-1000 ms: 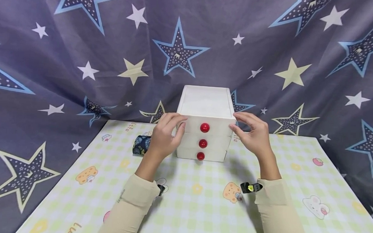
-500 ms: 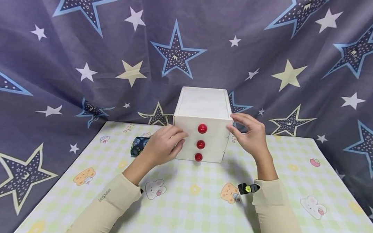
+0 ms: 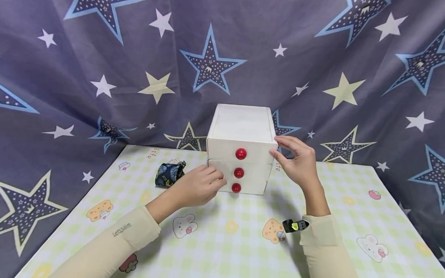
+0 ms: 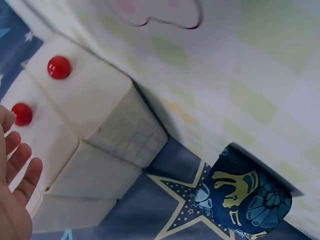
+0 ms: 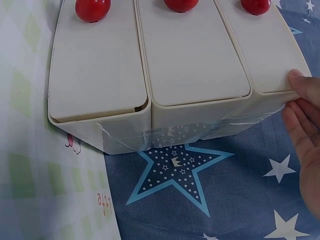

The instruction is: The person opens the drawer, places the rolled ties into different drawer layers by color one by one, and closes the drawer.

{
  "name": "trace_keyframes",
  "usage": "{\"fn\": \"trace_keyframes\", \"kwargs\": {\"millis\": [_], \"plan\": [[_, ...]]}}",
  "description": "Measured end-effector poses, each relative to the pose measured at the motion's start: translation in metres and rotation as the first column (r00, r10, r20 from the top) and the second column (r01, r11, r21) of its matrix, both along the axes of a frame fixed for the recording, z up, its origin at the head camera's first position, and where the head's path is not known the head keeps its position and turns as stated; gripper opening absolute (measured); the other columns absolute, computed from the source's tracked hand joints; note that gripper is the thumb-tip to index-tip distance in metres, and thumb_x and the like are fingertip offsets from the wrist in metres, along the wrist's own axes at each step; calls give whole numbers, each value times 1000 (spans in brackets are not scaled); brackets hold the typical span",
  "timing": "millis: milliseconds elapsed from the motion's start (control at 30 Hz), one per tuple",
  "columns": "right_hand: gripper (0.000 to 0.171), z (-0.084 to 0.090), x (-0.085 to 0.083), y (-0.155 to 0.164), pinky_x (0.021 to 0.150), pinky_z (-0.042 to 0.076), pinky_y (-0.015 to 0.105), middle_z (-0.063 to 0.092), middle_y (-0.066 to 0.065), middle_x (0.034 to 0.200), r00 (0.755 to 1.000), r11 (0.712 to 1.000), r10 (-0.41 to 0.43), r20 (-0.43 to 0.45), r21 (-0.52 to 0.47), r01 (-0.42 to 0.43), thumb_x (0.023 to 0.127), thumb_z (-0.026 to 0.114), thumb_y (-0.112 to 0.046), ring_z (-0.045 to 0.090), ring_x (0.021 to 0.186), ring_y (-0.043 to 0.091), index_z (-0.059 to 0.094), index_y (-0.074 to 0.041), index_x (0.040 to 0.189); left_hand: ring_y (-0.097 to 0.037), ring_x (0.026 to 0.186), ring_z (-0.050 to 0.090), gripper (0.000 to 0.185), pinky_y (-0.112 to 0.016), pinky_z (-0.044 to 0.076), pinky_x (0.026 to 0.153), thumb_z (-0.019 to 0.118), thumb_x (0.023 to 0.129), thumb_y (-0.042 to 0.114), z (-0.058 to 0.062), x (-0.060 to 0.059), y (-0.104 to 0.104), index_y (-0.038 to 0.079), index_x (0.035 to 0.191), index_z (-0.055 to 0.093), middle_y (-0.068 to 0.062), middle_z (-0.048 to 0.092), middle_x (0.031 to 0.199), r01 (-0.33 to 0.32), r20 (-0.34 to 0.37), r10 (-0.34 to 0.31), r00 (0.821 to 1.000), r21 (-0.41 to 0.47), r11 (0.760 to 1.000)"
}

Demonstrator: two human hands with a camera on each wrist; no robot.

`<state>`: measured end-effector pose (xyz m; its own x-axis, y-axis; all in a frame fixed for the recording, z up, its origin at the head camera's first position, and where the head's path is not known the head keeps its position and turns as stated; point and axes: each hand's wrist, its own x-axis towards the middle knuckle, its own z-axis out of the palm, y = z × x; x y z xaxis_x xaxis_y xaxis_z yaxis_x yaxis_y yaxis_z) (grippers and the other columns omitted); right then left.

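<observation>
A: Star-print backdrop, checked mat (image 3: 240,239); white three-drawer box (image 3: 241,127) at the mat's back edge, drawers closed.

B: Right hand (image 3: 294,163) steadies its top right corner, fingers extended; left hand (image 3: 202,183) loosely curled by the lower red knobs (image 3: 237,187), holding nothing; dark patterned cloth (image 3: 168,174) left of it.

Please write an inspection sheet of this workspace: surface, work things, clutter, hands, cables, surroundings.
Surface: checked mat with cartoon prints.
Work things: white drawer unit, three drawers with red knobs, all look closed.
Clutter: dark patterned cloth bundle left of the unit.
Hands: left hand at the lower drawers' left front edge, holding nothing; right hand with fingers on the top drawer's right edge.
Cables: nothing seen.
Surroundings: star-print curtain behind.
</observation>
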<state>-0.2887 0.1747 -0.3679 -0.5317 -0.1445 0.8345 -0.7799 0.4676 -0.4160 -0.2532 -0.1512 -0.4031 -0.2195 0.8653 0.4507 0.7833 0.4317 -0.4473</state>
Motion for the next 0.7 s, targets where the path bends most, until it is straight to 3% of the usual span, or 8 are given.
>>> {"fn": "trace_keyframes", "kwargs": {"millis": [200,433,700], "plan": [[37,2,1,-1,94,52,11,74,10,116,1000,1000,-20,-4,20,20,81,87,-4,73,98,27,76,-2,117,-21,95,57,20,-32,53,82,60,95,14,-9,-3,3,12,113,68,-2,64,108,-14,-11,12,1000,-130,991],[37,1,0,1,93,52,10,74,9,116,1000,999,-31,3,18,31,82,86,-3,73,98,27,77,-3,117,-21,97,55,21,-32,52,83,60,97,21,-16,-10,11,14,114,69,-2,64,109,5,-68,-24,997,-267,964],[37,1,0,0,93,52,10,74,10,117,1000,1000,-24,6,14,24,81,86,-2,73,98,28,76,-3,117,-19,104,56,24,-28,52,84,58,100,20,-25,-17,20,15,121,69,-2,64,117,19,-112,-58,992,-323,946]]}}
